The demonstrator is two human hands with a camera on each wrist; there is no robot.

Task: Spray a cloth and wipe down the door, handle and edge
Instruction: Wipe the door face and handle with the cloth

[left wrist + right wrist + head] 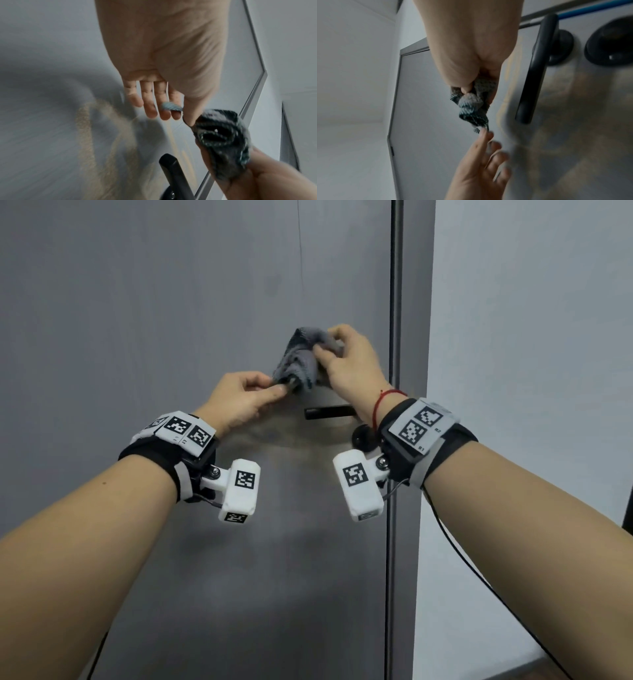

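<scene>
Bare forearms; each wrist wears a black strap (156, 453) carrying white blocks printed with black square codes (186, 431), a white camera pod (239, 491) and thin black cable (455, 546); beside the right strap (455, 440), a red string bracelet (380, 402).

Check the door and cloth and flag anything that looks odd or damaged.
A thin dark line like a crack runs down the door above the cloth. A brownish smudge surrounds the handle. Otherwise nothing stands out.
</scene>
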